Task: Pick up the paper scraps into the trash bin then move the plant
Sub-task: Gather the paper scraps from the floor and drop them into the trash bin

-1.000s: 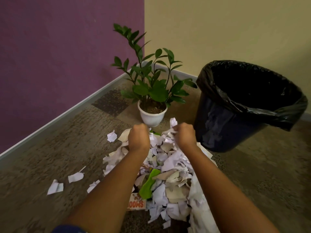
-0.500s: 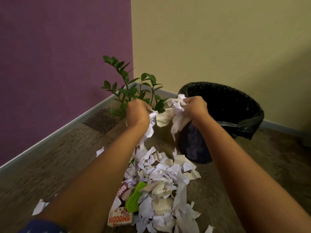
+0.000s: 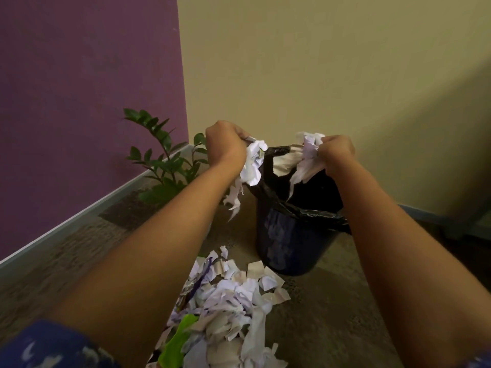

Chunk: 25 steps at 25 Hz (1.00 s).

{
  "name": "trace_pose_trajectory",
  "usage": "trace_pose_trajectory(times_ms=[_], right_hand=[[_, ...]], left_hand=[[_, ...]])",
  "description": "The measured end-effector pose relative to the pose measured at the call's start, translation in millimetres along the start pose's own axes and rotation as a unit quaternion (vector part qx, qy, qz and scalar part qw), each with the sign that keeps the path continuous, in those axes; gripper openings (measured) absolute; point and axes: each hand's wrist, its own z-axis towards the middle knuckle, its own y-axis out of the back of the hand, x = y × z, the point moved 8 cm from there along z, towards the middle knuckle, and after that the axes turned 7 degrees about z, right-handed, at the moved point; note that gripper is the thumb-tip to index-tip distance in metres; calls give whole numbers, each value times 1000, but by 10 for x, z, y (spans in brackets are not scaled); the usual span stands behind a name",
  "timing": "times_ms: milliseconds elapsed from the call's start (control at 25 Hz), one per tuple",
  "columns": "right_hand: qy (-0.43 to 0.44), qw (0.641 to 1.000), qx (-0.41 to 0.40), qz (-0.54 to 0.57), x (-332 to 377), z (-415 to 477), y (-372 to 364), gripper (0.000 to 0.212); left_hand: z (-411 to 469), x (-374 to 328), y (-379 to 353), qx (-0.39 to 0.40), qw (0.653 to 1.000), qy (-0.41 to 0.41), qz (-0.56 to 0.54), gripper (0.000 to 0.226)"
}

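Paper scraps in left hand, right hand, over trash bin

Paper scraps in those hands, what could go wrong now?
The left hand grips scraps at the left edge of the trash bin, with strips dangling outside it, so some may drop on the carpet. The right hand holds its bunch over the opening, which looks safer. The plant stands close by the left arm, which could brush its leaves.
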Motion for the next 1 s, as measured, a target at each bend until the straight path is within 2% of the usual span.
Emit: trace_pose_trajectory(times_ms=[80, 160, 240, 320, 400, 440, 560, 640, 800, 1000], right_hand=[[0, 999, -27, -36, -157, 48, 51, 29], [15, 996, -21, -89, -284, 68, -2, 27], [38, 982, 43, -180, -387, 87, -168, 27], [49, 943, 156, -289, -490, 39, -350, 29], [28, 918, 237, -316, -586, -5, -394, 43], [20, 926, 237, -293, -598, 13, -351, 46], [20, 974, 135, -179, -560, 196, -77, 32], [5, 990, 73, -122, -598, 284, 96, 29], [1, 997, 12, -71, -700, 378, 322, 36], [-6, 998, -2, -62, -775, 477, 445, 35]], left_hand=[[36, -60, -123, 1, 1000, 5, -19, 17], [58, -104, -238, 1, 1000, 8, -27, 17], [79, -144, -336, 2, 999, 10, -47, 16], [94, -198, -426, 6, 998, 13, -68, 17], [117, -252, -519, 5, 996, 18, -90, 17], [130, -280, -572, 7, 995, 21, -99, 17], [154, -404, -809, 25, 992, 20, -126, 16], [133, -465, -1035, 42, 989, 25, -142, 16], [51, -405, -1594, 83, 987, 45, -127, 12], [-87, -227, -2190, 171, 985, 3, -29, 14]])
